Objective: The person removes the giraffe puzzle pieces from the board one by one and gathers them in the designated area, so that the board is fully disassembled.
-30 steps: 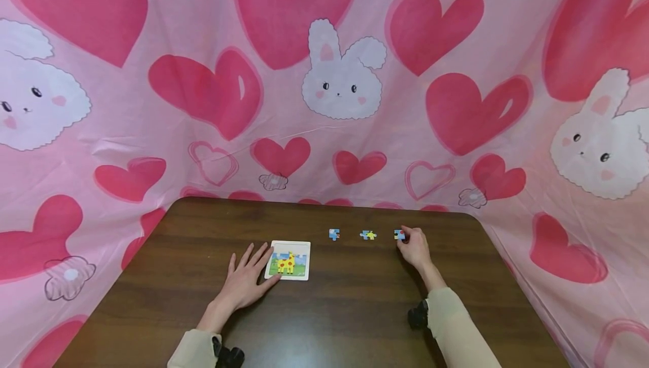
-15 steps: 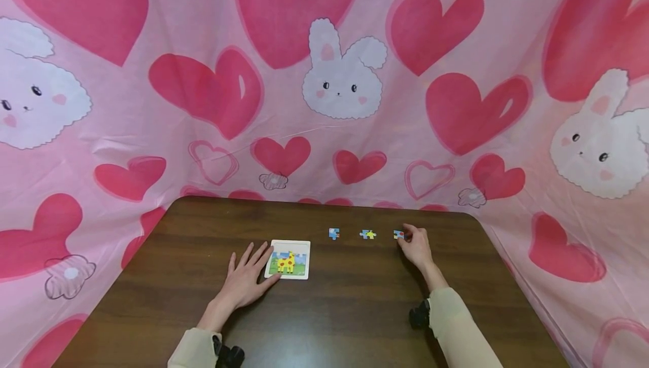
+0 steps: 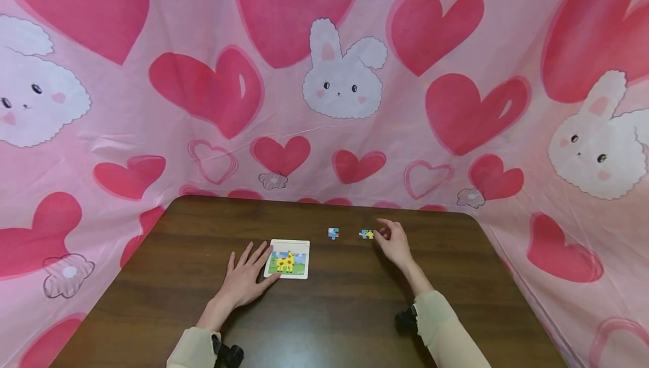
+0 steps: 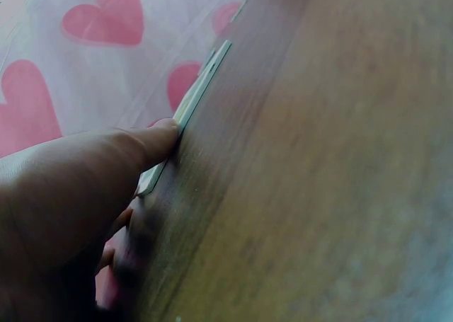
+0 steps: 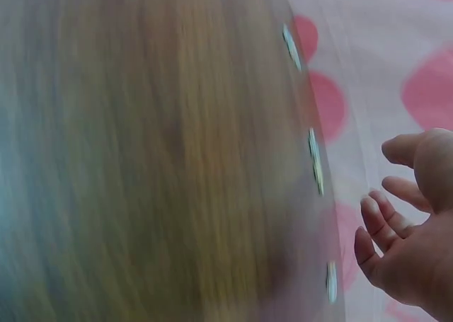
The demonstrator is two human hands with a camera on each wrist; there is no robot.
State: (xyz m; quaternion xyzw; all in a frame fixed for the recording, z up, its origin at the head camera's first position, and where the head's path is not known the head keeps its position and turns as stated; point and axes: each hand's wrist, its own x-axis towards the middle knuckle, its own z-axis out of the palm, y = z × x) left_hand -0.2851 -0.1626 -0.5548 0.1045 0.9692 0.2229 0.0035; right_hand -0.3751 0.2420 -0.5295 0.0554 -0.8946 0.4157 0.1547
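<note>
1. Watching from the head feed, I see the right hand (image 3: 392,244) low over the far part of the brown wooden table (image 3: 329,311), just right of a small yellow-and-blue puzzle piece (image 3: 367,234).
2. That piece lies flat on the wood, with knobbed edges and yellow in the middle. A blue-and-white piece (image 3: 333,233) lies to its left, a little apart and also flat.
3. A third piece (image 5: 330,281) shows edge-on in the right wrist feed, lying on the table just beside the fingertips. From the head it is only a red speck at the fingers (too small for me to read more).
4. The right hand's fingers are loosely curled and the thumb stands apart. I see nothing pinched between them, so I take the hand as holding nothing.
5. The puzzle board (image 3: 304,244) is a white-rimmed square lying flat nearer to me, left of centre. Inside its rim is a yellow giraffe with red spots on green grass under blue sky. I cannot tell whether any slot is unfilled.
6. The left hand (image 3: 245,280) lies flat on the table with straight, spread fingers, and its fingertips rest against the board's left edge. The left wrist feed shows one digit touching that thin edge.
7. Pink cloth (image 3: 203,148) with hearts and white rabbits hangs behind and beside the table.
</note>
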